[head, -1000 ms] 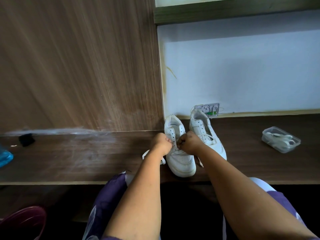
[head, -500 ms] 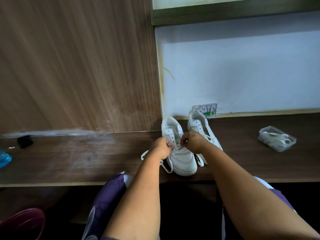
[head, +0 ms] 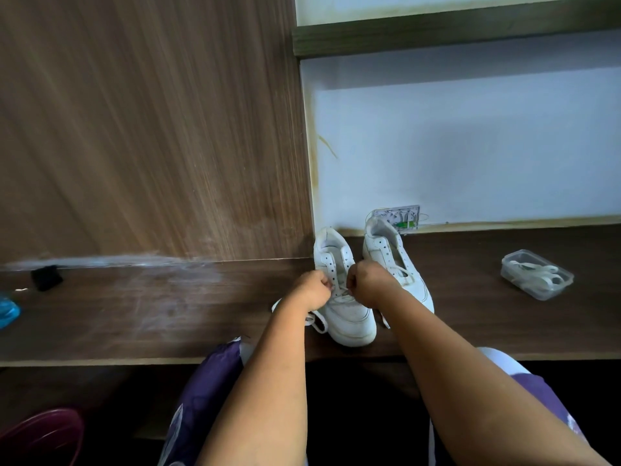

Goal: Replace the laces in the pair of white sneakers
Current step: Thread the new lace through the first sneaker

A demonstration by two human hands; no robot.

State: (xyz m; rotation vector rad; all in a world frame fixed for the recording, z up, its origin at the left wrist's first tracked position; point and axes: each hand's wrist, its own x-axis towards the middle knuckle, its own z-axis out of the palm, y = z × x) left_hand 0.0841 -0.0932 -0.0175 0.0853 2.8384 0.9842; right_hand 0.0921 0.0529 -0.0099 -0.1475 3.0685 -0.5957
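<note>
Left hand (head: 311,288) & right hand (head: 369,281) each grip pinching a lace (head: 340,292) on the near shoe (head: 346,306); fingertips hidden. Far shoe (head: 391,253) partly covered. Brown table (head: 168,314), white wall (head: 470,146), tub (head: 536,273) right.

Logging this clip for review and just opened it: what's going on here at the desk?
A seated person is lacing a pair of white sneakers on a wooden desk. Both hands work over the left sneaker: the left hand and right hand each pinch the lace at the lower eyelets, and a loose end trails onto the desk beside the left wrist. The right sneaker stands next to it, partly laced. A clear plastic box holding more laces sits off to the right.
</note>
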